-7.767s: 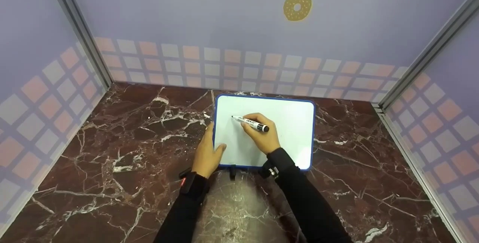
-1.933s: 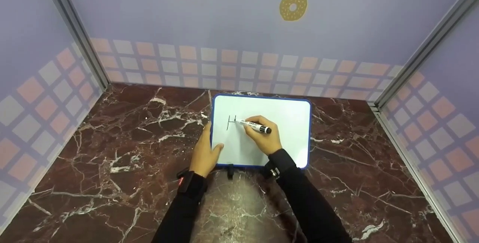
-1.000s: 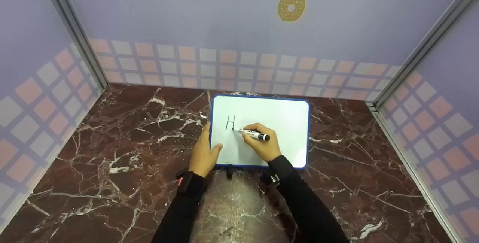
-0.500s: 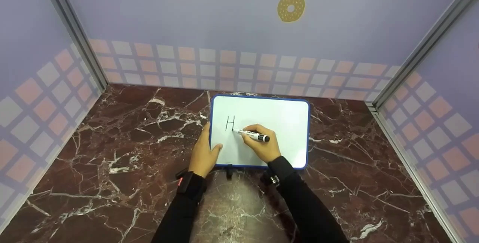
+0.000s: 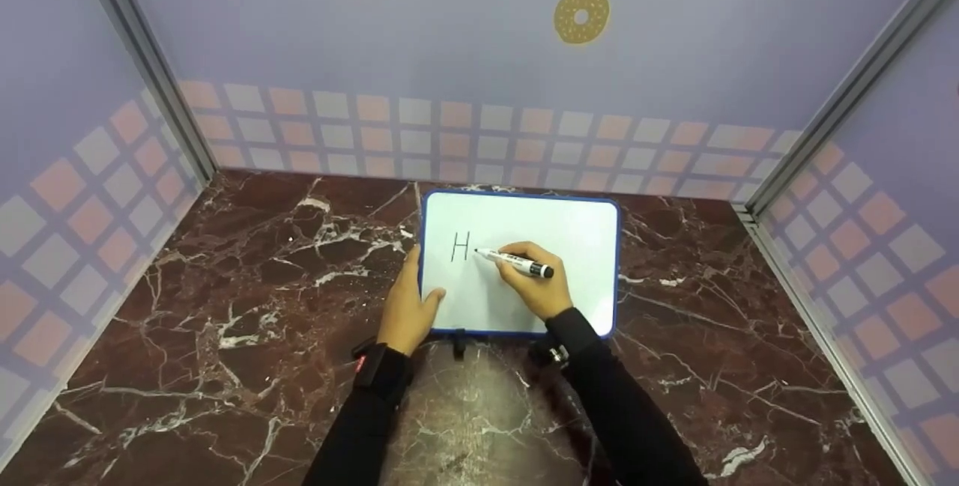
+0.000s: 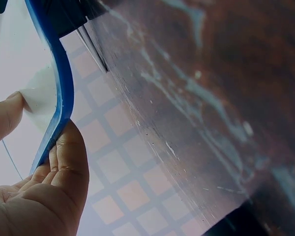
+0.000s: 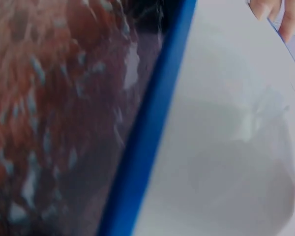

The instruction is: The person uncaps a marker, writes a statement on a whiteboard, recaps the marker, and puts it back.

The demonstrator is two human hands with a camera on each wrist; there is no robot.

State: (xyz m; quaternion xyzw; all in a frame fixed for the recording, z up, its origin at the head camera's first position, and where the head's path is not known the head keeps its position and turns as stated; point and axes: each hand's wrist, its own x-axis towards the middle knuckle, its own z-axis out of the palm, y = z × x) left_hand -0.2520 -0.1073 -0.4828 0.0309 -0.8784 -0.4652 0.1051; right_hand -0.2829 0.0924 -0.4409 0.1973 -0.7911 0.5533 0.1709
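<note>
A small whiteboard (image 5: pixel 577 239) with a blue frame stands propped up on the table, bearing a black letter H (image 5: pixel 461 247) on its left part. My left hand (image 5: pixel 408 314) grips its left edge; in the left wrist view the thumb (image 6: pixel 5 118) is on the white face and the fingers (image 6: pixel 71 162) are at the blue rim. Between thumb and fingers my right hand (image 5: pixel 541 291) pinches a black-and-white marker (image 5: pixel 517 261), tip just right of the H. The right wrist view shows mostly the board's lower blue edge (image 7: pixel 147 128), with the marker out of sight.
A small black piece (image 5: pixel 459 344) sticks out below the board's lower edge. The dark red marbled tabletop (image 5: pixel 247 284) stretches out on both sides. Lilac walls (image 5: pixel 464 44) with a pink and white check band close it in at the back and sides.
Two upright strokes and a crossbar have appeared, forming the H. In the last half second the right hand has shifted the marker right and slightly up, off the letter. The left hand stays put.
</note>
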